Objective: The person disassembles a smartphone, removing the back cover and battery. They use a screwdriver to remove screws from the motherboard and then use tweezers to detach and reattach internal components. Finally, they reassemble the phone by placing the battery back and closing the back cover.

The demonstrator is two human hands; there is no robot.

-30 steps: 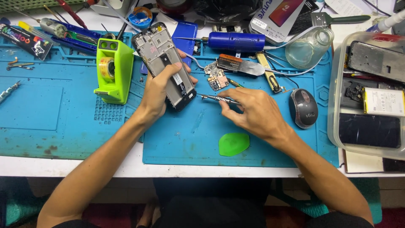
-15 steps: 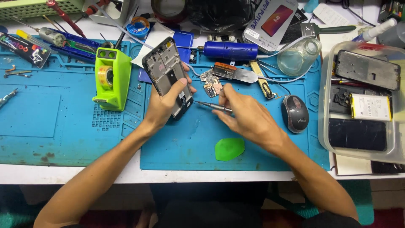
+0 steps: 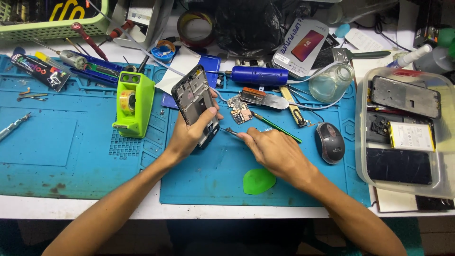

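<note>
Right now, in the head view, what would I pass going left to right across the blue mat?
Green tape dispenser → left hand holding the opened black phone frame → right hand with thin metal tweezers → grey computer mouse → clear plastic tray.

one head-worn camera looked steeply down from above the blue mat, fairly near, facing away from the person toward the cluttered far table edge.

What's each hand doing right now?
Left hand: closed on the opened phone frame.
Right hand: pinching thin metal tweezers, tips by the frame.
</note>
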